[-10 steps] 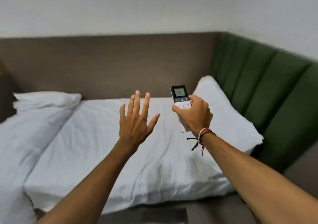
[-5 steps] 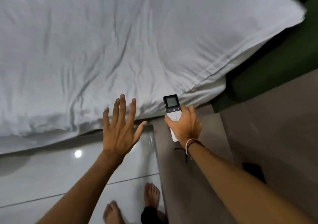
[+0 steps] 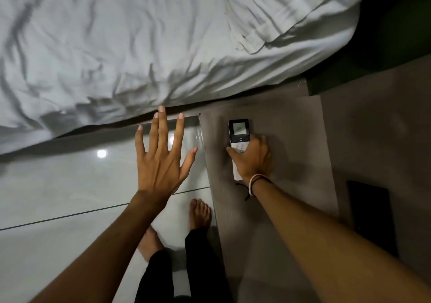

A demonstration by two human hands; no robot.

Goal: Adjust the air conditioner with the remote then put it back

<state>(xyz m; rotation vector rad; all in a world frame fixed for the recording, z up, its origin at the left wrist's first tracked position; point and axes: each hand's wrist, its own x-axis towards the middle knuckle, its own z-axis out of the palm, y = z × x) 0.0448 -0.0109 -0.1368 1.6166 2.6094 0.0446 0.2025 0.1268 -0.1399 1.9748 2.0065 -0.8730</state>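
- White, creased bedding fills the upper part of the view, beyond the tips of both hands; its lower edge hangs just past the longest fingertip of the left hand.
- Pale glossy floor tiles lie under the left hand, with a bright spot of reflected light off to the little-finger side.
- Grey-brown matte surface (a low bedside top, by the look of it) runs below the right hand and forearm; its left edge passes between the two hands, close by the left thumb.
- A green padded panel sits far beyond the right hand's fingers, at the upper right.
- A dark rectangular object lies on the grey-brown surface, well apart from the right wrist on its outer side; what it is cannot be told.
- Two bare feet stand on the tiles below the left wrist.
- The left hand hovers palm down with fingers spread wide, holding nothing.
- The right hand is curled around the lower half of the remote, thumb across its buttons; cord bracelets circle the wrist.
- The remote, white with a dark screen end, pokes out past the right fingertips, low over or on the grey-brown surface (contact cannot be told).
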